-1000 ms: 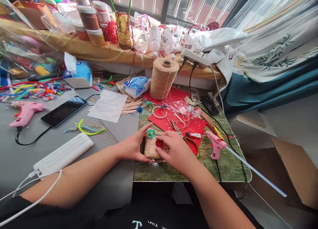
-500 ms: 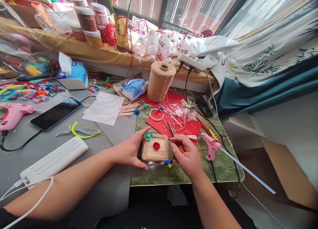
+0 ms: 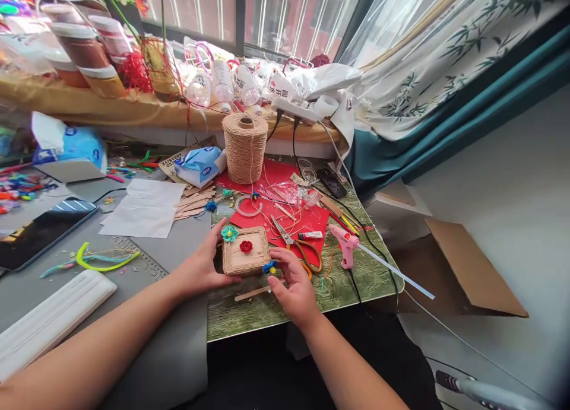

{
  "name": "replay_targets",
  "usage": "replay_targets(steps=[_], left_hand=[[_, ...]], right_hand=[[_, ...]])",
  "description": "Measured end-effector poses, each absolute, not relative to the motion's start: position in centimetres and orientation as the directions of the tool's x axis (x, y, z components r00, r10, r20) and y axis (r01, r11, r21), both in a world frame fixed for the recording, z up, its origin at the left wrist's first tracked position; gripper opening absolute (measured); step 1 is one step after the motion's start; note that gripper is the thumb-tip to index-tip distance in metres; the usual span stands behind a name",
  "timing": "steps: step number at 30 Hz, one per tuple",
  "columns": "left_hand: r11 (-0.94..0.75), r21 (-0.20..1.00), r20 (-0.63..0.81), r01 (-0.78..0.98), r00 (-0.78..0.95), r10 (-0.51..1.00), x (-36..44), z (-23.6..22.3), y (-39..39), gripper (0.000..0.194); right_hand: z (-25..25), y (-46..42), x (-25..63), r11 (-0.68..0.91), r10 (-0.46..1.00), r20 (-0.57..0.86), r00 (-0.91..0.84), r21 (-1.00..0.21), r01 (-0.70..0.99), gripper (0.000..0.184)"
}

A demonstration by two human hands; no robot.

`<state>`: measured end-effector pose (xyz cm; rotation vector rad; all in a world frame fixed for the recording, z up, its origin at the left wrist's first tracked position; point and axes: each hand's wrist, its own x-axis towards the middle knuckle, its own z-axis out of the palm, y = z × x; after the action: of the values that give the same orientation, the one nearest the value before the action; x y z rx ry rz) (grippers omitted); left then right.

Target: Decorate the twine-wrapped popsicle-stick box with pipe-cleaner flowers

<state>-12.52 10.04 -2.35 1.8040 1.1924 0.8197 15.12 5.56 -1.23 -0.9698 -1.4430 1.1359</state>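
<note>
My left hand [image 3: 202, 263] grips the left side of a small square box [image 3: 256, 258], fingers at its upper left and thumb along its lower edge. Pale wooden slats form its top, framed in jute twine. A red rose [image 3: 245, 246] sits at the middle and a teal flower [image 3: 230, 234] at the upper-left corner. Curled round the right edge is my right hand [image 3: 296, 288], with a blue flower with a yellow centre [image 3: 269, 268] between thumb and fingers at the lower-right corner. Whether that flower is fixed there, I cannot tell. A craft stick [image 3: 252, 294] lies just below.
Open scissors [image 3: 289, 235] with orange handles lie on red sheets [image 3: 323, 215], right of the box. A pink glue gun [image 3: 345, 245] stands near the table's right edge. Behind is a large twine spool [image 3: 244, 152]. A ruler [image 3: 145, 258] and white tissue [image 3: 145, 207] lie left.
My right hand has moved from beside the scissors to the box's right edge and the blue flower. The flower now sits closer to the box corner. The view has swung right.
</note>
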Motion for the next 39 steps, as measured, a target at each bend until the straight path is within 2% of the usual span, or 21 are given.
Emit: replay_targets(steps=[5, 9, 17, 23, 29, 32, 34, 35, 36, 37, 39], left_hand=[[-0.226, 0.868, 0.076, 0.443, 0.332, 0.940, -12.4, -2.7, 10.2, 0.142], [-0.227, 0.869, 0.072, 0.441, 0.342, 0.937, -12.3, -2.4, 10.2, 0.143], [-0.217, 0.898, 0.078, 0.383, 0.347, 0.935, -12.3, -2.1, 10.1, 0.141], [-0.227, 0.902, 0.096, 0.367, 0.342, 0.935, -12.5, -2.8, 10.5, 0.140], [-0.219, 0.896, 0.086, 0.386, 0.332, 0.939, -12.7, -3.0, 10.3, 0.140], [-0.226, 0.892, 0.092, 0.392, 0.333, 0.939, -12.6, -3.0, 10.2, 0.143], [-0.231, 0.887, 0.097, 0.399, 0.329, 0.939, -12.6, -2.9, 10.3, 0.144], [-0.233, 0.884, 0.100, 0.404, 0.325, 0.941, -12.6, -2.8, 10.3, 0.143], [-0.236, 0.882, 0.103, 0.408, 0.320, 0.942, -12.6, -2.7, 10.3, 0.142], [-0.237, 0.880, 0.106, 0.411, 0.316, 0.943, -12.6, -2.7, 10.3, 0.142], [-0.234, 0.884, 0.103, 0.404, 0.320, 0.942, -12.5, -2.7, 10.2, 0.142]], right_hand=[[-1.4, 5.6, 14.4, 0.213, 0.975, 0.217, -0.046, -0.973, -0.084, 0.026], [-0.9, 6.9, 14.2, 0.133, 0.991, 0.134, -0.002, -0.985, -0.110, 0.013], [0.1, 9.8, 14.9, -0.109, 0.982, -0.089, -0.166, -0.988, -0.113, 0.024], [0.5, 9.7, 13.9, -0.235, 0.968, -0.217, -0.129, -0.961, -0.148, 0.034], [-0.2, 9.1, 14.6, -0.259, 0.964, -0.227, -0.141, -0.925, -0.280, 0.038], [-1.0, 7.1, 15.6, -0.137, 0.990, -0.139, 0.000, -0.974, -0.182, 0.032], [-1.5, 5.5, 16.0, 0.106, 0.981, 0.109, 0.159, -0.994, 0.028, 0.021], [-1.6, 4.9, 16.2, 0.248, 0.947, 0.272, 0.169, -0.957, 0.153, 0.014], [-1.7, 4.5, 16.2, 0.365, 0.907, 0.403, 0.120, -0.896, 0.254, 0.013], [-1.7, 4.2, 16.1, 0.448, 0.870, 0.490, 0.053, -0.833, 0.325, 0.020], [-1.4, 4.2, 15.8, 0.507, 0.844, 0.533, -0.054, -0.762, 0.401, 0.036]])
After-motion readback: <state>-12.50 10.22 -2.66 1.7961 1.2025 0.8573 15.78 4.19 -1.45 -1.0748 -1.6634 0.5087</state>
